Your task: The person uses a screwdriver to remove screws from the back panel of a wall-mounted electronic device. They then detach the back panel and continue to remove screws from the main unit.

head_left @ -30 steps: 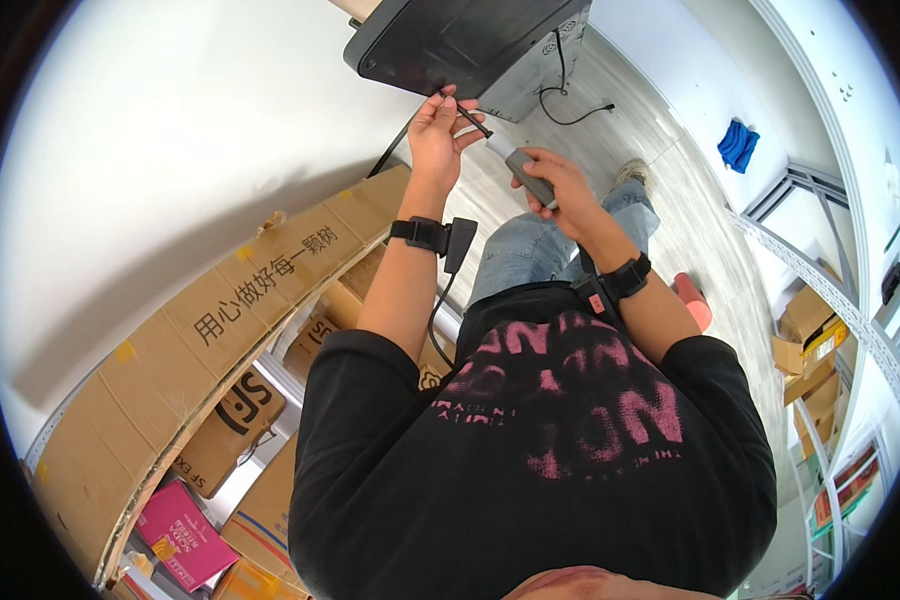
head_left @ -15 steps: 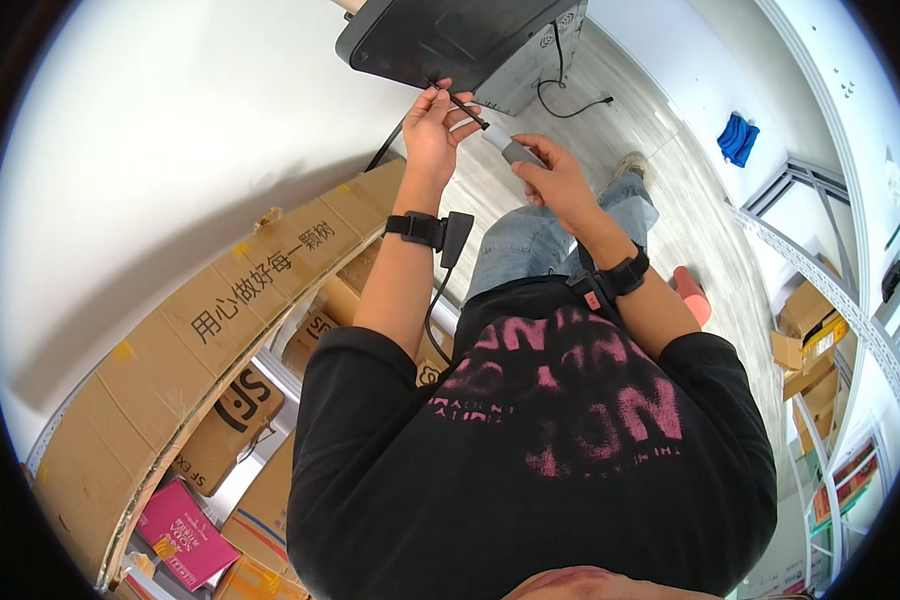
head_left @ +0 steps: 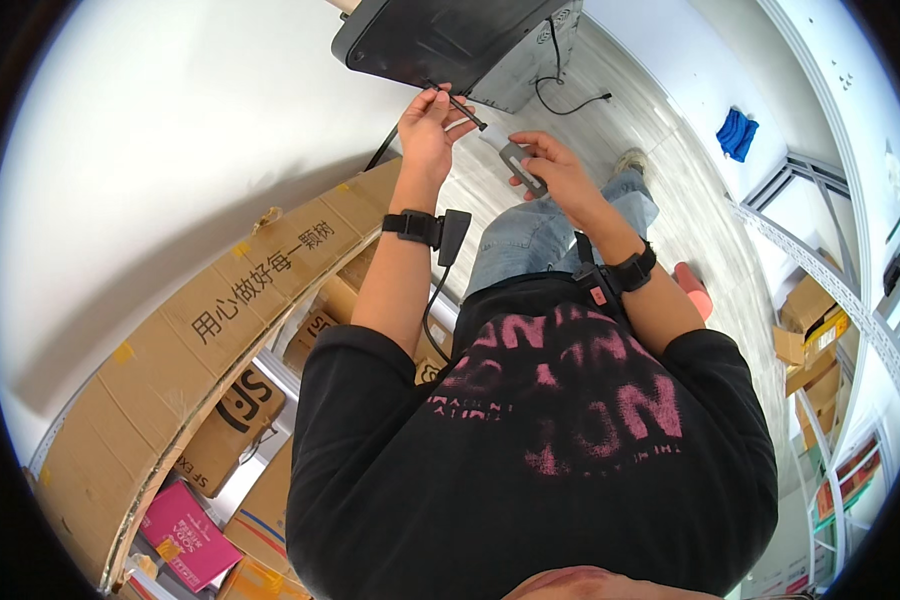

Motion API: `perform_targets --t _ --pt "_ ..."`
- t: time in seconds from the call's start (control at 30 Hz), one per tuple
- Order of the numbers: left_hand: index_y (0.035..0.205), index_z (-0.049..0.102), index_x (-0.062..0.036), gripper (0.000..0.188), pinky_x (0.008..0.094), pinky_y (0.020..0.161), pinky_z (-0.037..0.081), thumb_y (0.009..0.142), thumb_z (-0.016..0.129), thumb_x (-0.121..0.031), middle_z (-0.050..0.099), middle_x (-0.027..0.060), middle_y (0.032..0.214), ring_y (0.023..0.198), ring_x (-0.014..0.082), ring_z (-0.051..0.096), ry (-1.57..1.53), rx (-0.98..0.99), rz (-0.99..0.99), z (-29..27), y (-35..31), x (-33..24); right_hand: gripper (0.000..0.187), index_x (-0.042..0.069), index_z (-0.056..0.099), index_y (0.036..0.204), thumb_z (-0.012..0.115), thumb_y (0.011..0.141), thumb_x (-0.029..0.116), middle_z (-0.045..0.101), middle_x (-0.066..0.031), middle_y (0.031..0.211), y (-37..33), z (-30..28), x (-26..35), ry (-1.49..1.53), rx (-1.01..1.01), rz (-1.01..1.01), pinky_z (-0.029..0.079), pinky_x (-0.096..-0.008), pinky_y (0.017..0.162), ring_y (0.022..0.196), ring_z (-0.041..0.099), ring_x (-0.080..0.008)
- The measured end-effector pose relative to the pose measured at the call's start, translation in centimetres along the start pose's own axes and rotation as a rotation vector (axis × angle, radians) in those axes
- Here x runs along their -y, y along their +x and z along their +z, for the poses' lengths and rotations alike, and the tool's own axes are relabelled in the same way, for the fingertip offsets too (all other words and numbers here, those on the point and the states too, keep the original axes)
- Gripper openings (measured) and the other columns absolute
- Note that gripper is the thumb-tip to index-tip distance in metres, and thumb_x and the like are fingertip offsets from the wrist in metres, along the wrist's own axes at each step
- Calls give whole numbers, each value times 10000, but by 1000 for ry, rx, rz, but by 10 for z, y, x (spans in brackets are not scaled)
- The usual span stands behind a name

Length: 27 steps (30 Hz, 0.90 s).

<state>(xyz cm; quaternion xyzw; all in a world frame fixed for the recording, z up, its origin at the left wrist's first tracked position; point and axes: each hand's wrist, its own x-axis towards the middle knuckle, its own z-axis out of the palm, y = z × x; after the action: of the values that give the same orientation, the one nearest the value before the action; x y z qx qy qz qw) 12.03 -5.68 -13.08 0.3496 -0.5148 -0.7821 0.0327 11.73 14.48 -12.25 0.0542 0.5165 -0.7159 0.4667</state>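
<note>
My left hand point(head_left: 428, 128) is raised at the lower edge of a black panel-like thing point(head_left: 440, 45). Its thumb and fingers pinch a thin black cable-like piece point(head_left: 469, 114) with a small blunt end pointing down to the right. Just right of that end, my right hand point(head_left: 555, 172) grips a flat grey tool point(head_left: 523, 168) with a pale slot along its face. The tool's upper end lies close to the black piece, with a small gap between them. Its exact kind cannot be made out.
A long cardboard strip point(head_left: 185, 330) edges the shelf on the left, with boxes point(head_left: 225, 430) and a pink carton point(head_left: 190, 535) below. A black cable point(head_left: 575, 112) lies on the floor beside a grey cabinet point(head_left: 545, 60). White shelving point(head_left: 820, 255) stands right; a blue cloth point(head_left: 737, 135) is near it.
My right hand has turned the grey tool so that its slotted face shows. My left hand has shifted slightly, still pinching the black piece.
</note>
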Motion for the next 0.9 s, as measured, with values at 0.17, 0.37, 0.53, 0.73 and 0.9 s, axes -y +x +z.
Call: perform_targets --t 0.17,0.37,0.53,0.73,0.9 --pt "1046 552 -23 151 327 666 578 945 487 -114 635 119 898 808 213 653 -18 35 5 2 0 -2 360 79 503 1238 455 881 63 554 -34 1014 -2 1 -3 -37 -22 -59 477 -241 625 861 594 -127" --pt "1043 554 -24 147 321 649 583 944 474 -99 637 122 889 799 211 658 -62 7 13 1 1 0 353 62 514 1226 464 877 71 558 -34 999 -2 2 1 -3 -28 -49 471 -232 593 830 601 -122" --pt "1031 543 -31 128 329 625 594 937 493 -101 637 127 883 772 219 667 -74 23 26 -2 4 1 337 42 518 1207 478 876 84 573 -45 948 -1 2 -1 66 -34 -49 461 -238 564 794 607 -122" --pt "1026 539 -31 125 324 624 595 933 506 -108 640 130 890 761 208 666 -94 -3 14 -1 2 2 329 50 531 1193 492 869 96 579 -52 967 -1 -1 5 140 -10 34 442 -227 529 789 605 -114" --pt "1012 541 -34 122 321 618 592 933 515 -123 641 131 892 748 201 662 -91 -8 23 1 3 0 391 69 535 1190 586 802 77 571 -76 924 5 3 -8 -293 -128 -275 472 -293 683 845 585 -175"
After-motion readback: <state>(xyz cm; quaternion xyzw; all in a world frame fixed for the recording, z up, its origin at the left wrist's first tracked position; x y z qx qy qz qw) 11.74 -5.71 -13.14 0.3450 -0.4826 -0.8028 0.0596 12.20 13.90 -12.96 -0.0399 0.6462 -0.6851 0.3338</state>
